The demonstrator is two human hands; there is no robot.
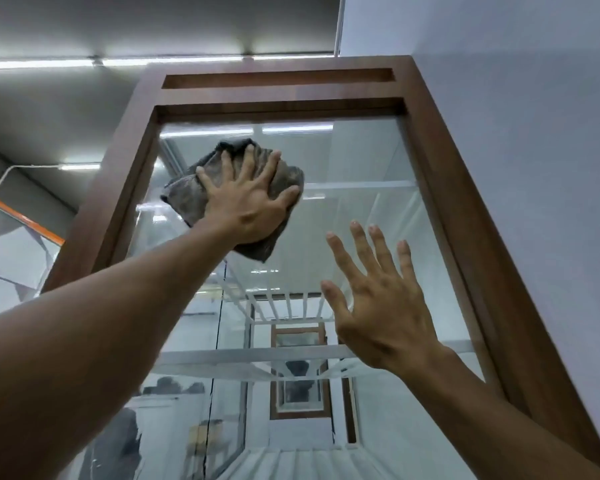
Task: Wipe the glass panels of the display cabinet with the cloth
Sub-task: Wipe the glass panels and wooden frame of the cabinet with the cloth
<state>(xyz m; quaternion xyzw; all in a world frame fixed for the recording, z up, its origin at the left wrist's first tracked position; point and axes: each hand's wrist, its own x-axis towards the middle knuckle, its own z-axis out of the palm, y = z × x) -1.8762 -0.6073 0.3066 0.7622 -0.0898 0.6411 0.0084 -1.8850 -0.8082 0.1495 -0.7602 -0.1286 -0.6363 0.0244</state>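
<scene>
The left hand (248, 199) lies flat with fingers spread wide, palm pressing a crumpled grey cloth (222, 188) against the upper left part of the glass panel (368, 216). Its bare forearm reaches up from the lower left, nearly straight. The right hand (378, 303) is lower and to the right, empty, fingers splayed and pointing upward, palm toward the glass; whether it touches the pane cannot be told. The two hands are well apart. Around the glass runs the dark brown wooden frame (465, 209) of the display cabinet, seen from below, with glass shelves (257, 355) inside.
</scene>
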